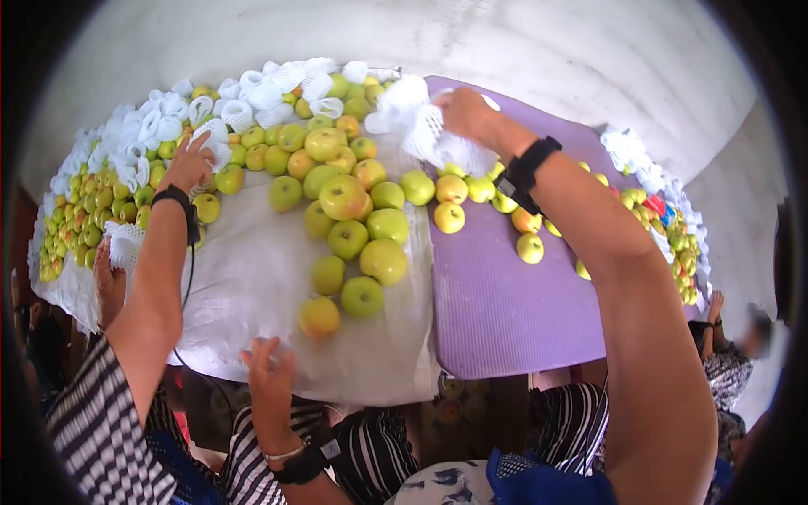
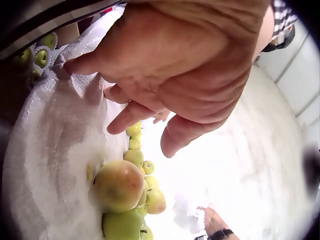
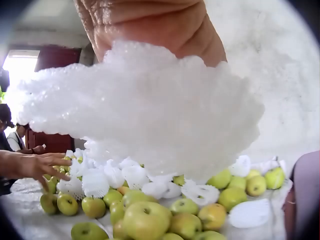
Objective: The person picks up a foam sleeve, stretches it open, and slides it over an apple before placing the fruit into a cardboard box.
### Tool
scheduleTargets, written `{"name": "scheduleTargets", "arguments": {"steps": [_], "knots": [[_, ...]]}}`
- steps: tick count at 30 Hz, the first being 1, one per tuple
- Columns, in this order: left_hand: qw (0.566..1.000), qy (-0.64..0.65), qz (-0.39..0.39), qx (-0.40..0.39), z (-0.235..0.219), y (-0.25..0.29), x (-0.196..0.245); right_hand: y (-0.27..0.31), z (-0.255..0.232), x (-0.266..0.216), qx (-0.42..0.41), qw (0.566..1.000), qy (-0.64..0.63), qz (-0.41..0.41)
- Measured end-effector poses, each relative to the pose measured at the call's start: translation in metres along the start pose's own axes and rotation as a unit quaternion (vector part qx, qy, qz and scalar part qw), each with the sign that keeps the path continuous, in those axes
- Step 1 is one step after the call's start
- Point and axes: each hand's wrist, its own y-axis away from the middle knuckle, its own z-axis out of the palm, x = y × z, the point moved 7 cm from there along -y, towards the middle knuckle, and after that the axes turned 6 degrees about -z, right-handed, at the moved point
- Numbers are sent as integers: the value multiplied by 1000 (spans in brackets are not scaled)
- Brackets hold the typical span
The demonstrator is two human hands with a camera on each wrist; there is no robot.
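Note:
My right hand (image 1: pixel 467 114) grips a bunch of white foam fruit nets (image 3: pixel 150 110) above the apples at the far side of the table. In the right wrist view the nets cover my fingers. Near the front edge, my left hand (image 1: pixel 271 391) hovers with its fingers loosely spread, nothing in it. The left wrist view shows its bare palm (image 2: pixel 185 65) over the pale cloth (image 2: pixel 55 150). Green and yellow apples (image 1: pixel 343 197), some blushed red, lie in a loose cluster between my hands.
Another person's hand (image 1: pixel 194 164) reaches into apples and foam nets (image 1: pixel 147 126) at the left. A ribbed purple mat (image 1: pixel 513 311) lies on the right, with several apples on it. More apples and nets (image 1: pixel 686 252) are heaped at the far right. A pale wall stands behind.

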Motion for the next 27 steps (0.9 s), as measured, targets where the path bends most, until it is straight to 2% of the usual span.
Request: {"name": "scheduleTargets", "arguments": {"steps": [3,6,9,11,13,15,16,18,19,20,23,24,27], "knots": [[978,200,-8,-56,1,20,32,76,7,6,-52,995,-49,76],[944,321,24,-73,9,59,89,138,29,4,-69,976,-143,150],[844,470,98,-238,48,77,130,175,40,-10,-72,942,-245,219],[796,522,63,-302,89,77,138,181,36,-17,-48,935,-250,247],[781,542,-2,-311,144,67,131,185,32,-18,-13,925,-259,277],[808,499,-43,-311,196,65,123,190,32,-12,27,913,-276,300],[807,502,-63,-305,216,65,118,195,35,-8,17,896,-312,315],[806,507,-102,-289,245,66,107,212,33,-4,51,899,-314,300],[821,498,-90,-266,252,65,103,222,33,-4,68,900,-315,292],[835,488,-79,-242,257,65,100,233,13,-15,52,899,-304,311],[880,445,-57,-153,258,62,92,265,18,-9,87,899,-294,314],[894,428,-51,-120,257,61,90,276,15,-11,130,902,-282,299],[902,413,-81,-101,260,61,83,302,11,-23,222,876,-296,308]]}}
